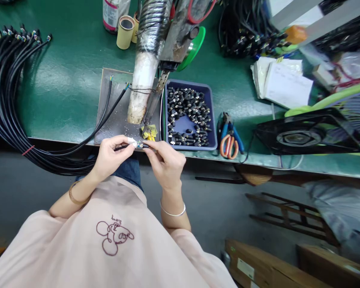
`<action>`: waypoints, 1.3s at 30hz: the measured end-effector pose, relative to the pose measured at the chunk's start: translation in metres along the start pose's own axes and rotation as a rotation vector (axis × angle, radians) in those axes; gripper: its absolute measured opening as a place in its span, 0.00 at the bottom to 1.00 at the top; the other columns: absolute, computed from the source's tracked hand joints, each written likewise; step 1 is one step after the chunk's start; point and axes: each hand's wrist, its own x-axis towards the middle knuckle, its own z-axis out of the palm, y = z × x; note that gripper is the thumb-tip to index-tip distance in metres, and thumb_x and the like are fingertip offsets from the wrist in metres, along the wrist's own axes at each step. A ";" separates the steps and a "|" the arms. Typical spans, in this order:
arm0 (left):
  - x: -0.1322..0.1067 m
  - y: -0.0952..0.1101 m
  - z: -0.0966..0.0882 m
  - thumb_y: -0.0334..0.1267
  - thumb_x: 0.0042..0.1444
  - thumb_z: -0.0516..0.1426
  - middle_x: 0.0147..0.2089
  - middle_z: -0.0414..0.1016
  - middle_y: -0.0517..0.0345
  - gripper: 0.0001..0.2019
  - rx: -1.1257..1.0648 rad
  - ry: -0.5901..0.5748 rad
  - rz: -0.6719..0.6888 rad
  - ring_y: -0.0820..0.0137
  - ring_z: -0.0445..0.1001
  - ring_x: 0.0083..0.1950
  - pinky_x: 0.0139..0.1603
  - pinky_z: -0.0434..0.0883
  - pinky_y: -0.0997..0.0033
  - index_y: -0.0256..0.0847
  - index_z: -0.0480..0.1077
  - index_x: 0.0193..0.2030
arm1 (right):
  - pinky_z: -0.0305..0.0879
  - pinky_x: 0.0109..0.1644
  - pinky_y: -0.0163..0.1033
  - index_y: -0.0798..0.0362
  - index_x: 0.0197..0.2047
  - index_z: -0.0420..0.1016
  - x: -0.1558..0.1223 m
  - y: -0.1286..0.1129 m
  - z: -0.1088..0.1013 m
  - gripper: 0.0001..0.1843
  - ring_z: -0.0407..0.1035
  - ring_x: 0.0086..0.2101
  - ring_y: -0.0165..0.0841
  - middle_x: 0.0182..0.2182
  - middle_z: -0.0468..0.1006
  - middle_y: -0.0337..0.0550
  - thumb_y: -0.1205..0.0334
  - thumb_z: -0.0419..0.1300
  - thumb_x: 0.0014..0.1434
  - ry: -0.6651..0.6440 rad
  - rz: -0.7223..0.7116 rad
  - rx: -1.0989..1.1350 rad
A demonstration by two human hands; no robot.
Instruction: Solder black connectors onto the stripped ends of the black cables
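Note:
My left hand (113, 154) pinches the end of a black cable (120, 148), close to its bared coloured wires, at the bench's front edge. Opposite it, my right hand (165, 160) grips a small black connector (144, 146) by its far end. Wires and connector meet between my fingertips; whether they are joined I cannot tell. Just above is the tip of a soldering machine (156, 100), with a crumpled yellow piece (150, 132) under it. Two more cable ends with bared wires (111, 78) lie on the dark board (105, 132). A blue tray (214, 120) of black connectors stands to the right.
A thick bundle of black cables (9, 104) hangs over the bench edge at left. Pliers with orange handles (229, 146) lie right of the tray. Farther right are papers (288, 84) and a black fan (306, 132). A white fume pipe (141, 88) slants down overhead.

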 end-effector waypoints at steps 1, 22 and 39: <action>0.000 -0.001 0.001 0.37 0.50 0.64 0.29 0.80 0.57 0.06 0.002 0.003 0.006 0.73 0.77 0.31 0.35 0.76 0.77 0.35 0.77 0.28 | 0.67 0.30 0.32 0.51 0.42 0.80 -0.001 0.001 0.000 0.07 0.69 0.23 0.25 0.28 0.81 0.39 0.61 0.61 0.66 0.022 -0.013 -0.015; 0.013 -0.004 0.011 0.33 0.56 0.60 0.28 0.77 0.60 0.06 0.224 0.097 0.208 0.76 0.72 0.28 0.28 0.69 0.81 0.36 0.74 0.28 | 0.78 0.41 0.33 0.50 0.35 0.70 0.004 0.000 0.026 0.10 0.81 0.37 0.30 0.37 0.85 0.43 0.75 0.64 0.59 0.302 -0.110 -0.089; 0.017 0.003 0.011 0.29 0.57 0.60 0.27 0.75 0.60 0.06 0.349 0.090 0.349 0.79 0.70 0.26 0.23 0.63 0.83 0.36 0.75 0.29 | 0.79 0.41 0.32 0.50 0.37 0.74 0.014 0.007 0.023 0.08 0.81 0.35 0.29 0.36 0.85 0.41 0.74 0.65 0.59 0.322 -0.184 -0.102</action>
